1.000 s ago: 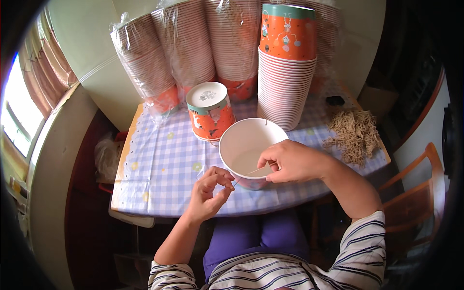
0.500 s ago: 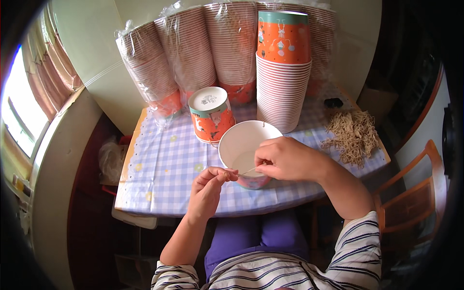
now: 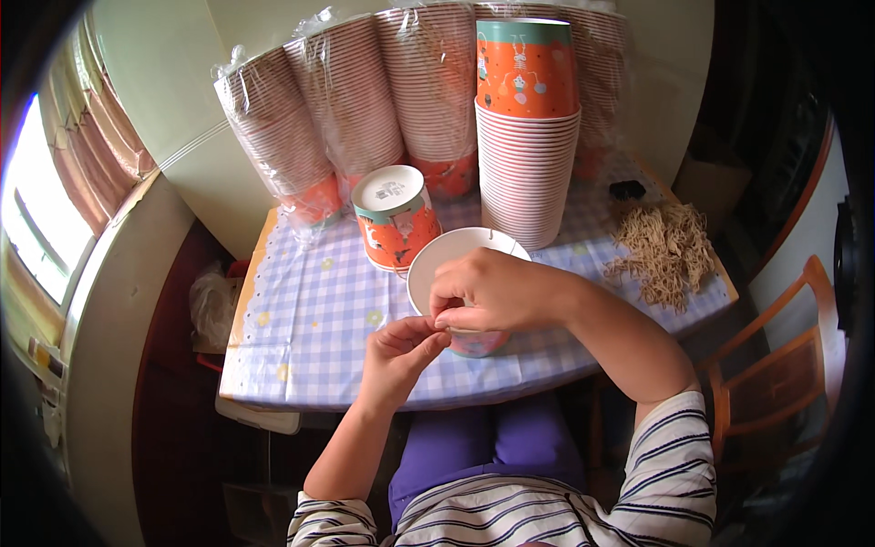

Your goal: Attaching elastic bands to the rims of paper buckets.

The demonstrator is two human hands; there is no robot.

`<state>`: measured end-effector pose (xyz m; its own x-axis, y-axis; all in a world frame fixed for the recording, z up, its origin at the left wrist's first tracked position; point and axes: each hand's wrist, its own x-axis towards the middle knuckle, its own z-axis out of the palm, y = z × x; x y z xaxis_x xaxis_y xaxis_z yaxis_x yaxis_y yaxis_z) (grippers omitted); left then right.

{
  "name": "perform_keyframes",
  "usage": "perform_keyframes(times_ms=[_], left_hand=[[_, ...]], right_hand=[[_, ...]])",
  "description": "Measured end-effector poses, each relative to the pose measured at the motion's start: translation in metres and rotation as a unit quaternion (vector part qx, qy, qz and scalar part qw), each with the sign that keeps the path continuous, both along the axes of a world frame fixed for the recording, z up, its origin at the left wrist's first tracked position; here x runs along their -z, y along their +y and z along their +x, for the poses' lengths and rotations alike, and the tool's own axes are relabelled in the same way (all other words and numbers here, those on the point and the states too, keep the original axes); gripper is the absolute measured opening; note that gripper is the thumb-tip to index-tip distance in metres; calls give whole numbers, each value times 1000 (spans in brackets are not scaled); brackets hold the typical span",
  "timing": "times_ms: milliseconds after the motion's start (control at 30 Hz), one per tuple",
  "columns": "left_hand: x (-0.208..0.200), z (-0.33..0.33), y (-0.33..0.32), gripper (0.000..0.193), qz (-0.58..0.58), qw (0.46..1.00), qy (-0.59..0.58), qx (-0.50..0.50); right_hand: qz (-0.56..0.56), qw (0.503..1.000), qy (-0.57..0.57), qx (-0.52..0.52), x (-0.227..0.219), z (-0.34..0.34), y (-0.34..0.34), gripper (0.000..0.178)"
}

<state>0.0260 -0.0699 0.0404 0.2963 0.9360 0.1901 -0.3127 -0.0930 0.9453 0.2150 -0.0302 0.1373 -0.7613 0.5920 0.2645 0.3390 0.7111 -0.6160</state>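
An open paper bucket (image 3: 460, 244), white inside, stands near the table's front edge. Above its near rim my left hand (image 3: 396, 356) and my right hand (image 3: 492, 290) meet, fingertips pinched together on a thin tan cord that is mostly hidden by the fingers. The right hand covers much of the bucket's opening. A short bit of cord shows at the bucket's far right rim. Just behind and to the left, an orange and green paper bucket (image 3: 399, 239) sits upside down, its white base up.
A tall stack of white-rimmed buckets (image 3: 527, 173), topped by an upside-down orange one (image 3: 524, 77), stands behind. Several plastic-wrapped stacks (image 3: 351, 109) line the back. A heap of tan cords (image 3: 665, 255) lies at the right, beside a small black object (image 3: 627, 190). A wooden chair (image 3: 775, 374) stands right.
My right hand has moved left, and its fingertips now meet those of my left hand. The stretch of cord seen between them is now hidden.
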Motion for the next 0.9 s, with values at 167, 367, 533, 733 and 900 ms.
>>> perform_keyframes(times_ms=[167,367,533,733,900], left_hand=[[2,1,0,14,10,1000,6,9],[8,0,0,8,6,1000,-12,22],[12,-5,1,7,-6,998,-48,28],[12,-4,3,7,-7,998,-61,28],[11,-4,3,7,1,998,-51,36]], right_hand=[[-3,1000,21,-8,13,-8,6,15],[221,958,103,151,32,-1,0,13],[216,959,115,144,34,11,-24,11],[155,977,116,85,55,11,-32,14],[161,976,113,92,61,1,-25,17]])
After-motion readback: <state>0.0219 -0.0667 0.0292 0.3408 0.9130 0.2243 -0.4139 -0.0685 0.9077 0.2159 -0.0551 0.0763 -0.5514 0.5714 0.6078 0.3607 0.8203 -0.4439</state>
